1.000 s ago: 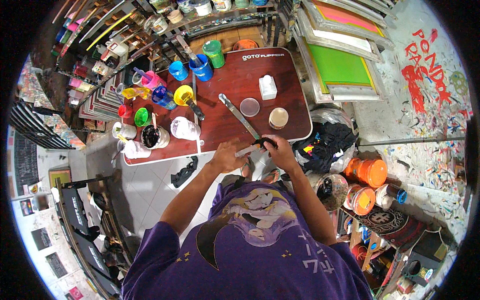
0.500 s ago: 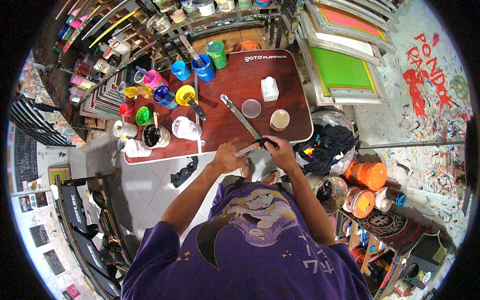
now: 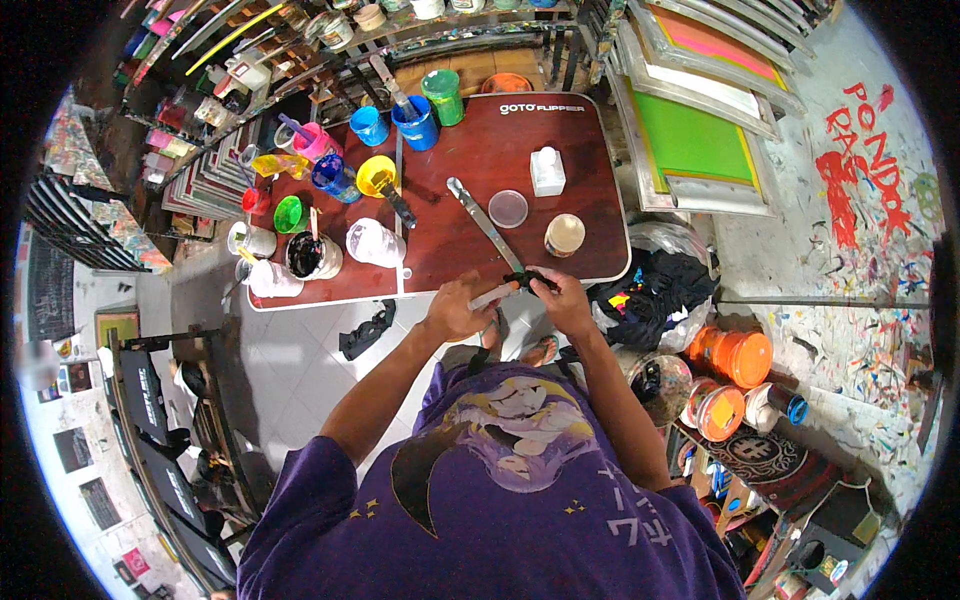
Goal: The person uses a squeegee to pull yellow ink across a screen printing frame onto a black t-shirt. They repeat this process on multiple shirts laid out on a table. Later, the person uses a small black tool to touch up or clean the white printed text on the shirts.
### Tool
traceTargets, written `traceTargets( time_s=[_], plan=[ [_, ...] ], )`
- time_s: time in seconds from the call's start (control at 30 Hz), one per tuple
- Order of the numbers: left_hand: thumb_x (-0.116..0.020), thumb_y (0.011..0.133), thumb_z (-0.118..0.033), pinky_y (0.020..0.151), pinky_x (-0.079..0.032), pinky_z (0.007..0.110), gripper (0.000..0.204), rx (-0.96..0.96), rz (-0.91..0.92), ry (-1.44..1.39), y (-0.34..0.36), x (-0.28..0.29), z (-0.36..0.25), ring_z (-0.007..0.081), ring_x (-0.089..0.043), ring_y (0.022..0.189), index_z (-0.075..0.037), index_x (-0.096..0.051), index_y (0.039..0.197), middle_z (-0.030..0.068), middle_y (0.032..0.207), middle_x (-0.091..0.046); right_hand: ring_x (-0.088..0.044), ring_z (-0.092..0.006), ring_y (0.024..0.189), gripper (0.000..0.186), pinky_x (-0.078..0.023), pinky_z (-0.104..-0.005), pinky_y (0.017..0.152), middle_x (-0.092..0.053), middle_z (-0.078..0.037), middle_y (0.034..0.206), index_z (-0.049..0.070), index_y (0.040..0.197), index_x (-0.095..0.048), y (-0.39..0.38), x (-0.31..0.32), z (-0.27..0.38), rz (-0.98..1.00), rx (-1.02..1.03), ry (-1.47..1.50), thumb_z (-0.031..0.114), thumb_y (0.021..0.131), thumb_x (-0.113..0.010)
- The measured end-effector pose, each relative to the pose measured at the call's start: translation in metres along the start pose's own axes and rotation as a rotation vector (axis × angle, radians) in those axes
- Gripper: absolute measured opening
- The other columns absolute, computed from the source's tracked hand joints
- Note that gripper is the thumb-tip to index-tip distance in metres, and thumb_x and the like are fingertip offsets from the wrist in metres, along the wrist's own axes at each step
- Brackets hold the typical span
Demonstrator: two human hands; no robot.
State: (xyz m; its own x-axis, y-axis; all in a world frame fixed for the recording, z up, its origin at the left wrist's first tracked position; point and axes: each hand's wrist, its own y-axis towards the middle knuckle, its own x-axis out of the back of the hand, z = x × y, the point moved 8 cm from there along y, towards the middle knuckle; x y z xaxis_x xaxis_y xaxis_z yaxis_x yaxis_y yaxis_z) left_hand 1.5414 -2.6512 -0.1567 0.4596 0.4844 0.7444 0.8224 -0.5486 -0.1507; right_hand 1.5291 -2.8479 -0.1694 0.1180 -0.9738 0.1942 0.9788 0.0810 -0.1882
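Observation:
My left hand [image 3: 458, 308] is closed around a pale flat strip [image 3: 492, 295], whose end points toward my right hand. My right hand [image 3: 562, 302] is closed, with a bunched dark cloth [image 3: 530, 278] at its fingertips. A long, narrow metal spatula [image 3: 487, 225] reaches from that cloth out over the red-brown table [image 3: 455, 155]; its near end is hidden by the cloth and fingers. Beyond my right hand stand a cream-coloured jar [image 3: 565, 236], a round translucent lid [image 3: 508, 209] and a white square bottle [image 3: 547, 173].
Several paint pots, among them a yellow pot [image 3: 376, 176] and a blue pot [image 3: 415, 128], crowd the table's left side. Framed screens [image 3: 695, 140] are stacked at the far right. A bag of dark cloths [image 3: 655, 285] and orange buckets [image 3: 735, 355] stand to my right.
The view has shifted slightly, so the table sits a little higher and further right. My hands keep the same grip, and the spatula tip has moved a little away from me.

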Motion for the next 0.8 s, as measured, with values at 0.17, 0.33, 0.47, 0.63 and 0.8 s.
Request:
traceTargets(
  time_s=[0.17,0.33,0.47,0.63,0.8],
  plan=[
    [-0.060,0.086,-0.012,0.112,-0.045,0.047,0.058,-0.070,-0.021,0.024,-0.003,-0.008,0.010,0.0358,-0.061,0.120,-0.020,-0.060,0.144,0.0147,0.126,-0.068,-0.067,-0.0151,0.092,0.036,-0.053,-0.0307,0.084,-0.075,-0.012,0.104,0.000,0.127,-0.070,-0.002,-0.002,-0.005,-0.021,-0.078,0.061,0.020,0.098,-0.067],
    [-0.073,0.090,-0.037,0.105,-0.045,0.053,0.061,-0.149,-0.227,0.040,0.004,-0.004,0.017,0.0387,-0.057,0.118,-0.014,-0.057,0.144,0.0154,0.123,-0.065,-0.067,-0.0172,0.094,0.036,-0.053,-0.0333,0.085,-0.075,-0.012,0.105,0.003,0.127,-0.071,-0.024,0.012,-0.027,0.021,-0.298,0.001,0.021,0.096,-0.069],
    [-0.070,0.094,-0.048,0.108,-0.043,0.053,0.064,-0.012,-0.425,0.042,0.017,-0.020,0.072,0.0407,-0.057,0.120,-0.019,-0.055,0.149,0.0132,0.126,-0.064,-0.053,-0.0063,0.070,0.033,-0.042,-0.0269,0.063,-0.064,0.002,0.079,-0.003,0.111,-0.075,-0.061,0.030,-0.035,0.012,-0.441,-0.046,0.026,0.096,-0.071],
    [-0.079,0.084,-0.047,0.107,-0.046,0.050,0.065,0.259,-0.574,-0.219,0.041,-0.042,0.130,0.0393,-0.057,0.121,-0.029,-0.060,0.144,0.0119,0.137,-0.063,-0.066,-0.0161,0.088,0.036,-0.053,-0.0321,0.082,-0.075,-0.007,0.097,0.003,0.121,-0.075,-0.112,0.057,-0.083,0.049,-0.455,0.014,0.024,0.091,-0.076],
    [-0.081,0.083,-0.051,0.108,-0.045,0.048,0.078,0.226,-0.671,-0.494,0.051,-0.051,0.154,0.0386,-0.055,0.122,-0.019,-0.054,0.149,0.0134,0.140,-0.060,-0.066,-0.0150,0.095,0.043,-0.053,-0.0296,0.086,-0.074,-0.008,0.109,-0.005,0.127,-0.069,-0.140,0.048,-0.104,-0.034,-0.580,0.096,0.016,0.091,-0.075]
  ],
)
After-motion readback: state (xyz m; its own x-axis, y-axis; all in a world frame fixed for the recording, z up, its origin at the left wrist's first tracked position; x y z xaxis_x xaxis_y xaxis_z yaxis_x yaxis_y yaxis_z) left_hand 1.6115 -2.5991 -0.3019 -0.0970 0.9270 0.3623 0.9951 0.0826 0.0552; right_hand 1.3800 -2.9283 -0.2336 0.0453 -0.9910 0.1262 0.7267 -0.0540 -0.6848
